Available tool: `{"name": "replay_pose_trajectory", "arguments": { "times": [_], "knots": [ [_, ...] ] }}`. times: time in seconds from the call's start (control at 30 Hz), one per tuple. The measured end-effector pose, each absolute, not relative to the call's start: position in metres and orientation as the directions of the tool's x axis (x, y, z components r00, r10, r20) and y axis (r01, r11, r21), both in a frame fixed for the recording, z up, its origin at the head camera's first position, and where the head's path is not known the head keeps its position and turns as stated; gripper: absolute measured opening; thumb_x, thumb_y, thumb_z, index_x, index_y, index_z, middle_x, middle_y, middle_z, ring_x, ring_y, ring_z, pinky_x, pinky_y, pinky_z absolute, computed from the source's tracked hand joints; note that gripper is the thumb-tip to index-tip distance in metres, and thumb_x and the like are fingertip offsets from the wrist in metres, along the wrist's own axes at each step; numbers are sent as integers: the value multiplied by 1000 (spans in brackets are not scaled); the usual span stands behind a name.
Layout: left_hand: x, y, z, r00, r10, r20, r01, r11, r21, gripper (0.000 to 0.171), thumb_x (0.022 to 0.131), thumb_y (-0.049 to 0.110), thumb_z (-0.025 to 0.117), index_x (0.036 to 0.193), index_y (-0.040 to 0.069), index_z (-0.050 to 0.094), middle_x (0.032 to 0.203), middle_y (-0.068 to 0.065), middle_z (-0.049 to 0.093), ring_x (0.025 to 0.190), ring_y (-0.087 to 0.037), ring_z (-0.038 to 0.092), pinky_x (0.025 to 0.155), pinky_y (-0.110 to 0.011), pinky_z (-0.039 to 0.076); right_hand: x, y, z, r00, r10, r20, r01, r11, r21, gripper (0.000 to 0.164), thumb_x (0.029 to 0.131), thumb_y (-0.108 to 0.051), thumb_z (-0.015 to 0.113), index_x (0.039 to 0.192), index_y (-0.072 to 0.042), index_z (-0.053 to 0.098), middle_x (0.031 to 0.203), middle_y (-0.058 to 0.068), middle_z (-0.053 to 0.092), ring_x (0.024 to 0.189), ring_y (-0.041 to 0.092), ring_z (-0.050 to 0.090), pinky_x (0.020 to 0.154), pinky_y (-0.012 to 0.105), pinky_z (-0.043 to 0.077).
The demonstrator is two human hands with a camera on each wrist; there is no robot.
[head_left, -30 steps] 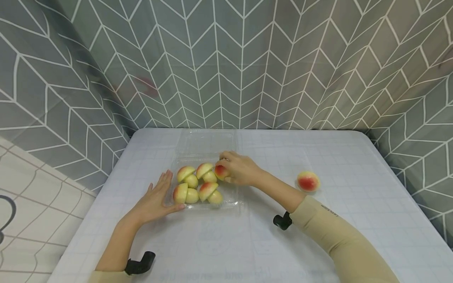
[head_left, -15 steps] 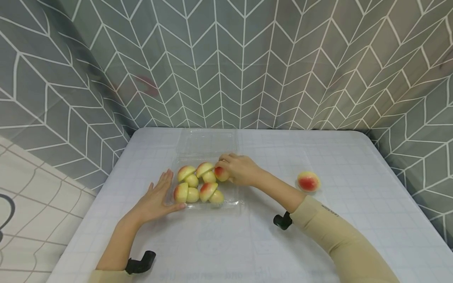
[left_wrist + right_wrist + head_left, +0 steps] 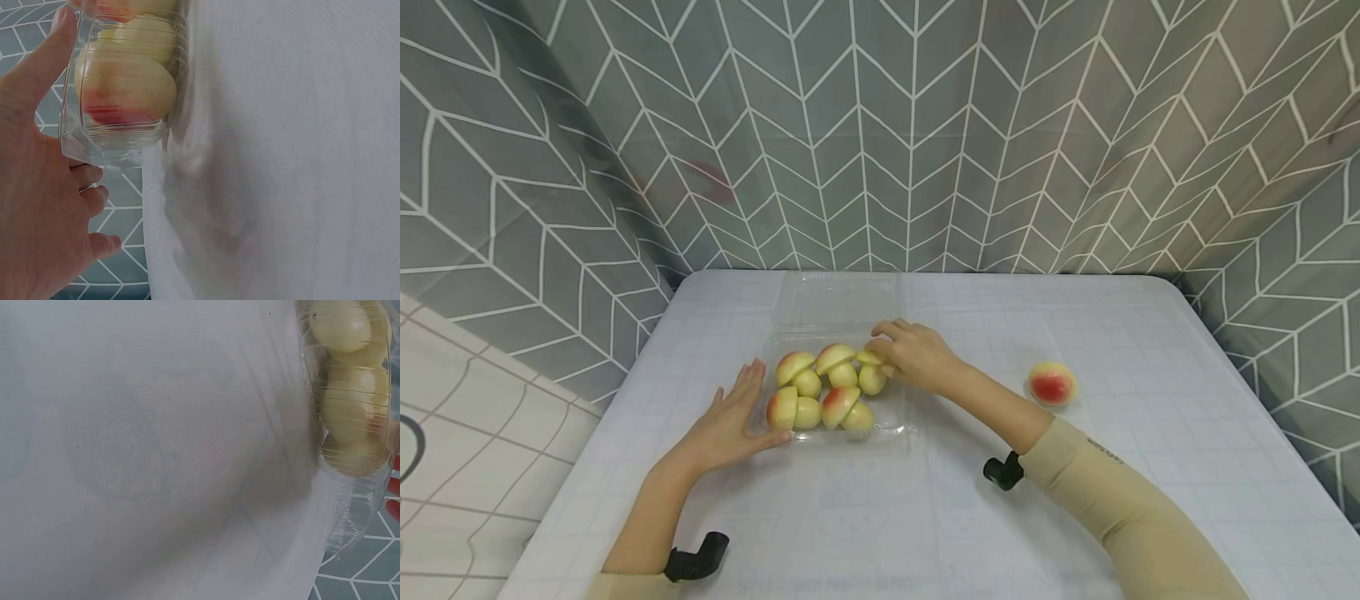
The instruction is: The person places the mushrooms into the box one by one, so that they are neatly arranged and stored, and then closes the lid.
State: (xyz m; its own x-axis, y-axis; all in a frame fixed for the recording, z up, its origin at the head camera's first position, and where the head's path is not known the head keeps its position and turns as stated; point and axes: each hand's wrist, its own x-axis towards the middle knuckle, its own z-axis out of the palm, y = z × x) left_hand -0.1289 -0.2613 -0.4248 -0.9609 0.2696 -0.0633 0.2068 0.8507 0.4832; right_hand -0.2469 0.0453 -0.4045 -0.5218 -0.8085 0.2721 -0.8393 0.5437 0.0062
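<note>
In the head view a clear plastic clamshell box (image 3: 891, 421) holds several yellow mushroom-shaped pieces with red-tinted caps. My left hand (image 3: 722, 429) lies spread at its left side, fingertips along the wall and thumb at the front corner. In the left wrist view the fingers (image 3: 94, 200) are apart beside the box. My right hand (image 3: 917, 358) reaches over the right side, its bent fingers and thumb at the cap of the back right mushroom-shaped piece (image 3: 872, 380), partly hiding it. The right wrist view shows pale pieces (image 3: 350, 406) through the wall, with fingertips at the frame's edge.
Another mushroom-shaped piece (image 3: 1053, 384), red cap top upward, lies on the white-covered table (image 3: 970, 533) at the right. The box's clear lid (image 3: 838, 298) is folded back flat behind it. A grey patterned curtain (image 3: 910, 150) stands behind the table.
The back right mushroom-shaped piece has turned from red cap showing to a cap leaning on its round yellow base. My right hand has shifted slightly right. The left hand stays put.
</note>
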Motion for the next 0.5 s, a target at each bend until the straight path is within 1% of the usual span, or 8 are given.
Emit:
{"name": "replay_pose_trajectory", "arguments": {
  "times": [0.07, 0.13, 0.2, 0.27, 0.33, 0.4, 0.5],
  "knots": [
    [-129, -261, -425, -961, 269, -62, 207, 850, 485, 117, 79, 60, 69, 151, -8, 5, 157, -26, 3, 144, -42, 4, 108, -68, 5, -247, 45, -405, -521, -805, 283, -842, 540, -15, 32, 80, -18, 78, 110, -13, 69, 111, 3, 62, 101, 22, 60, 76, 33, 53],
    [-129, -261, -425, -961, 269, -61, 207, 850, 484, 117, 79, 60, 69, 151, -8, 5, 157, -26, 3, 144, -42, 4, 108, -68, 5, -247, 45, -405, -512, -808, 292, -851, 524, -43, 31, 79, -6, 76, 108, -13, 70, 106, 2, 63, 99, 20, 61, 76, 31, 53],
    [-129, -261, -425, -961, 269, -58, 209, 850, 484, 117, 79, 60, 69, 151, -8, 5, 157, -26, 3, 144, -42, 4, 108, -68, 5, -246, 46, -404, -495, -816, 298, -865, 496, -77, 38, 75, 6, 73, 106, -14, 71, 104, 0, 63, 98, 18, 61, 76, 31, 53],
    [-129, -261, -425, -961, 269, -56, 210, 849, 484, 117, 79, 60, 69, 150, -8, 5, 157, -26, 3, 144, -42, 5, 108, -68, 6, -246, 46, -403, -477, -827, 297, -877, 467, -111, 45, 71, 14, 67, 106, -14, 71, 104, -1, 64, 100, 16, 61, 77, 30, 53],
    [-129, -261, -426, -961, 269, -56, 209, 848, 486, 117, 79, 60, 69, 151, -8, 5, 157, -26, 3, 144, -41, 4, 108, -68, 5, -245, 46, -401, -465, -834, 296, -885, 445, -137, 48, 70, 17, 64, 106, -15, 71, 105, -2, 64, 101, 15, 61, 76, 29, 53],
    [-128, -261, -426, -962, 269, -56, 209, 848, 487, 117, 79, 60, 69, 151, -8, 5, 157, -26, 3, 144, -41, 4, 108, -68, 5, -244, 46, -401, -457, -838, 299, -889, 434, -143, 48, 71, 18, 63, 105, -14, 71, 106, -2, 65, 102, 15, 62, 76, 29, 54],
    [-129, -261, -426, -961, 269, -56, 209, 849, 486, 117, 79, 60, 69, 151, -7, 5, 157, -26, 3, 145, -41, 4, 108, -68, 5, -244, 46, -400, -459, -834, 306, -888, 436, -144, 44, 73, 16, 64, 106, -13, 70, 110, -1, 65, 106, 17, 62, 78, 30, 54]
  ]
}}
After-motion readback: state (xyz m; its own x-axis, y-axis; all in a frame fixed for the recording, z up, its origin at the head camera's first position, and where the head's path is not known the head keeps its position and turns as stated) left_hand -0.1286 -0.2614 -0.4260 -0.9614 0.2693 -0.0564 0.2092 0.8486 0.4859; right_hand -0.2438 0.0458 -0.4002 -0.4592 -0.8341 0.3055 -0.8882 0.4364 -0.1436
